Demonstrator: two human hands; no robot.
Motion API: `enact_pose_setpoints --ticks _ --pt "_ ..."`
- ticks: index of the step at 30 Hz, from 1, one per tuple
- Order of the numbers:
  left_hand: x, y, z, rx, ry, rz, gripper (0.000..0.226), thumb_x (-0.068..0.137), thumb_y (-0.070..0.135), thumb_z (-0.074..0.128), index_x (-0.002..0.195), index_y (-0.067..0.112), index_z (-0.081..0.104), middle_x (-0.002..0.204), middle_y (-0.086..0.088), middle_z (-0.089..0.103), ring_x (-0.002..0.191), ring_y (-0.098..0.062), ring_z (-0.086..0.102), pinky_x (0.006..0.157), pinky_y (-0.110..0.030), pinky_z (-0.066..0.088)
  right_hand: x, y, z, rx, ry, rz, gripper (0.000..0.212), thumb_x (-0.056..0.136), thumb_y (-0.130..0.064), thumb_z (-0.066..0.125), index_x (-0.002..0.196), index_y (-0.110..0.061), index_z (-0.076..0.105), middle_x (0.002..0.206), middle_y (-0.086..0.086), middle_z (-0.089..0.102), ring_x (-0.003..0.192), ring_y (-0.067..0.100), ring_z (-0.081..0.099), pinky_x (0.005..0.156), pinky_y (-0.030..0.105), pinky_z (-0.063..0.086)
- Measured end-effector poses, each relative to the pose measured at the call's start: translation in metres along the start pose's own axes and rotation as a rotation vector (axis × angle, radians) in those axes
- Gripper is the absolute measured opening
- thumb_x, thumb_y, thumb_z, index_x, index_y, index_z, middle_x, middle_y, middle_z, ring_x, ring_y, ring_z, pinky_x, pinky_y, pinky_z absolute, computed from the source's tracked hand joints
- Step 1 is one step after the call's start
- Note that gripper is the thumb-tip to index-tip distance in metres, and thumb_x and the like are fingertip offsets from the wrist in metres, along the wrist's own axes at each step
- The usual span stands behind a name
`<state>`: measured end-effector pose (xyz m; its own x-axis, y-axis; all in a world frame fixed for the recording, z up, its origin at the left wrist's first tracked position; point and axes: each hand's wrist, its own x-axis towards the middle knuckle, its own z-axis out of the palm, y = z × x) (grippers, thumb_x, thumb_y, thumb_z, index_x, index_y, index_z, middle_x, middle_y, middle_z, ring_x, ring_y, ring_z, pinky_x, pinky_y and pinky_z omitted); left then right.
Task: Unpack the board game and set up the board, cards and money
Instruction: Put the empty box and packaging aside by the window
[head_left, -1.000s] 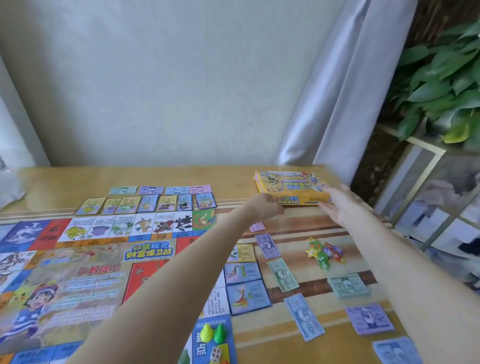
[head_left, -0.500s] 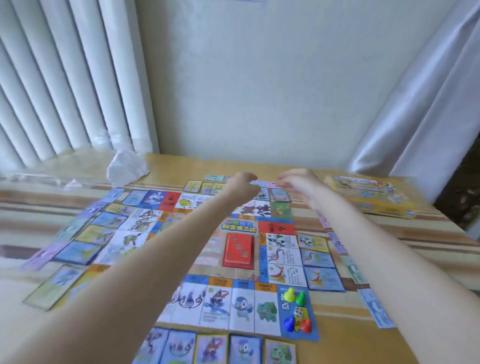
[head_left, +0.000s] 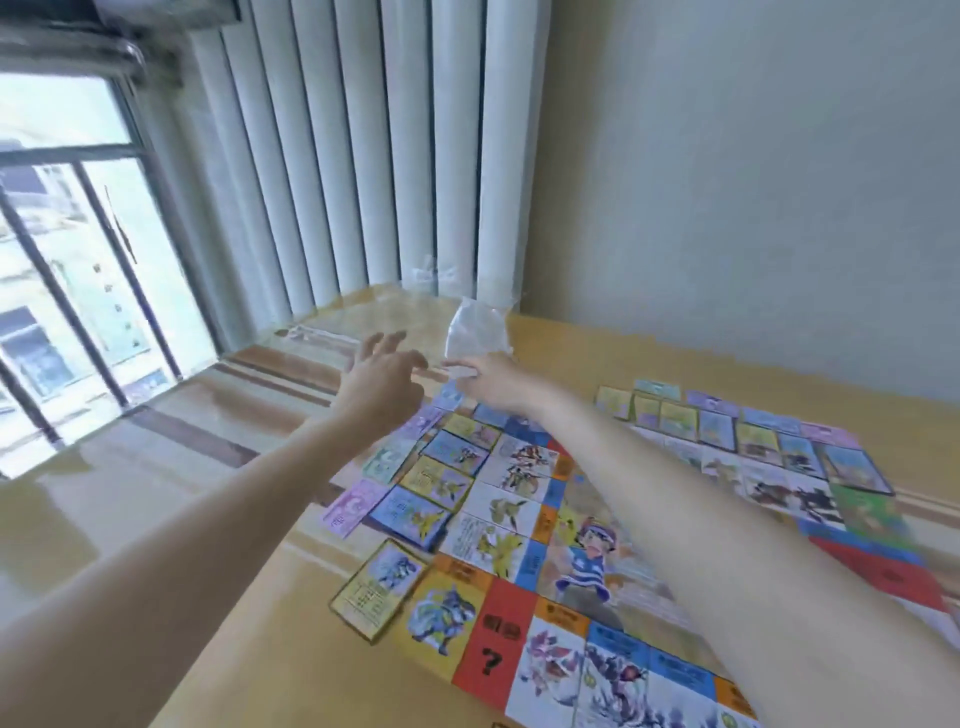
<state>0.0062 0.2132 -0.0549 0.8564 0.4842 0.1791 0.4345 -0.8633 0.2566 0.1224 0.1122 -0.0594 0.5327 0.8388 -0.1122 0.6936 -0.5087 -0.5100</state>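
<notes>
The colourful game board (head_left: 524, 618) lies flat on the wooden table (head_left: 218, 519). Property cards (head_left: 415, 514) line its left edge, and another row of cards (head_left: 717, 428) runs along its far edge. Paper money notes (head_left: 353, 506) lie just outside the left row. Past the board's far left corner sits a crumpled clear plastic wrapper (head_left: 478, 332). My right hand (head_left: 493, 384) reaches over the board and pinches the wrapper's lower edge. To its left, my left hand (head_left: 382, 371) hovers with fingers spread and holds nothing.
A sheet of clear film (head_left: 358, 317) lies on the table's far left corner below white vertical blinds (head_left: 363, 156). A window (head_left: 78, 260) is at the left and a plain wall (head_left: 753, 208) behind. The table's left edge is near.
The view has swung left, from the yellow game box past the board to the table's far left corner. Both hands moved from the box to the plastic wrapper, which my right hand now pinches.
</notes>
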Motion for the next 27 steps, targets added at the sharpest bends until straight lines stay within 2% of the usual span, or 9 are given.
enact_pose_setpoints --ticks 4,8,12,15,18,20,22,24,27 --pt "0.021 -0.017 0.012 0.331 -0.222 0.034 0.029 0.095 0.024 0.046 0.122 0.024 0.059 0.156 -0.006 -0.015 0.139 -0.040 -0.021 0.111 -0.056 -0.002 0.048 0.008 0.005 -0.247 0.031 0.074 0.040 0.100 -0.034 0.031 0.134 -0.026 0.050 0.159 0.007 0.001 0.145 0.031 -0.002 0.116 0.049 0.010" --pt "0.048 -0.029 0.032 0.296 -0.275 0.045 0.042 0.095 0.024 0.047 0.136 0.018 0.045 0.157 -0.007 0.010 0.142 -0.041 -0.003 0.113 -0.058 0.004 0.067 0.022 0.004 -0.252 -0.060 0.093 0.043 0.100 -0.031 0.032 0.140 -0.021 0.041 0.159 0.002 0.002 0.144 0.029 -0.007 0.115 0.044 0.009" --pt "0.052 -0.034 0.025 0.034 0.138 0.159 0.041 0.089 0.004 0.046 0.130 0.002 0.048 0.134 -0.011 0.048 0.128 -0.026 0.038 0.110 -0.035 0.028 0.065 0.017 -0.008 -0.025 0.188 0.001 0.074 0.095 -0.034 0.048 0.151 -0.023 0.001 0.158 -0.002 0.006 0.144 0.028 0.003 0.115 0.050 0.012" --pt "0.041 -0.026 -0.007 -0.260 0.559 0.240 0.028 0.081 -0.001 0.051 0.109 0.000 0.055 0.104 -0.016 0.055 0.097 -0.025 0.052 0.084 -0.027 0.039 0.049 -0.008 -0.035 -0.131 0.301 -0.136 0.102 0.079 -0.052 0.065 0.150 -0.025 -0.003 0.158 -0.010 -0.004 0.145 0.029 -0.005 0.113 0.054 0.007" --pt "0.016 -0.011 -0.049 -0.680 0.759 0.212 0.017 0.075 0.004 0.047 0.089 0.012 0.055 0.080 -0.004 0.054 0.073 -0.014 0.049 0.070 -0.023 0.039 0.034 -0.035 -0.050 -0.333 0.358 -0.166 0.106 0.072 -0.051 0.072 0.151 -0.019 0.008 0.158 -0.006 0.006 0.143 0.031 0.008 0.112 0.055 0.018" --pt "-0.006 0.004 -0.077 -0.996 0.771 0.180 0.015 0.073 0.010 0.043 0.081 0.020 0.052 0.072 0.005 0.051 0.067 -0.012 0.048 0.069 -0.027 0.043 0.020 -0.055 -0.054 -0.175 0.506 -0.203 0.077 0.076 -0.041 0.071 0.139 -0.013 0.037 0.146 0.004 0.034 0.131 0.027 0.034 0.102 0.043 0.035" --pt "-0.029 0.013 -0.100 -1.164 0.736 0.175 0.019 0.074 0.014 0.042 0.085 0.024 0.053 0.076 0.006 0.050 0.068 -0.010 0.048 0.072 -0.032 0.045 -0.001 -0.082 -0.054 0.122 0.704 -0.232 0.018 0.081 -0.024 0.065 0.092 -0.010 0.060 0.094 0.006 0.059 0.085 0.021 0.052 0.071 0.030 0.041" --pt "-0.047 0.010 -0.114 -1.072 0.653 0.091 0.034 0.074 0.027 0.042 0.106 0.023 0.055 0.099 0.002 0.053 0.085 -0.011 0.052 0.085 -0.033 0.044 -0.026 -0.113 -0.057 0.566 0.864 -0.154 0.024 0.080 -0.007 0.057 0.062 -0.013 0.043 0.058 -0.001 0.038 0.054 0.015 0.035 0.052 0.024 0.029" --pt "-0.075 -0.002 -0.133 -0.873 0.429 -0.035 0.063 0.077 0.046 0.046 0.137 0.029 0.040 0.136 -0.001 0.042 0.124 -0.019 0.041 0.105 -0.037 0.031 -0.072 -0.162 -0.046 1.302 0.575 -0.138 0.022 0.087 0.002 0.054 0.074 -0.014 0.046 0.053 0.000 0.044 0.036 0.006 0.040 0.040 0.018 0.034"
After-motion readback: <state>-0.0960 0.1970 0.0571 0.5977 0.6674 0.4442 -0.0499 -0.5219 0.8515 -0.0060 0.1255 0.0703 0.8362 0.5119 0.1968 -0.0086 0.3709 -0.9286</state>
